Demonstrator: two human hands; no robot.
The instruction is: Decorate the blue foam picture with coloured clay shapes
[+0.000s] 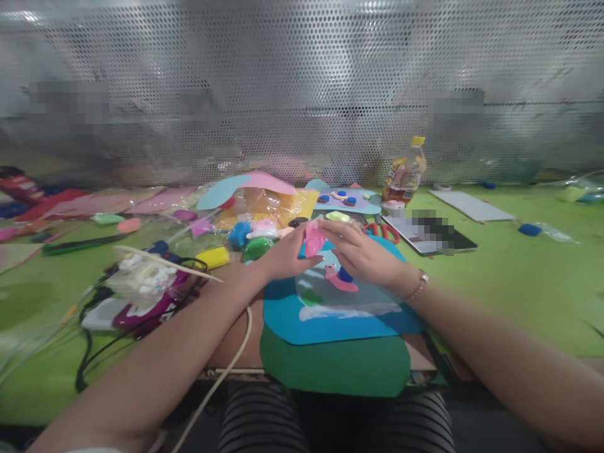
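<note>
While our left hand (pixel 283 257) and right hand (pixel 364 255) pinch the pink piece (pixel 313 240) at frame centre, we judge too tight a grip could squash it or drop it onto the snail (pixel 338 280) below.

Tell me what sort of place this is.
Likely a craft worktable: coloured sheets and clay lumps litter the green table, red-handled scissors lie nearby, and the left hand and right hand pinch a pink clay piece over a blue sheet.

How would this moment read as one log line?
left hand: holds pink clay | right hand: touches pink clay | below: blue sheet over green sheet
</note>
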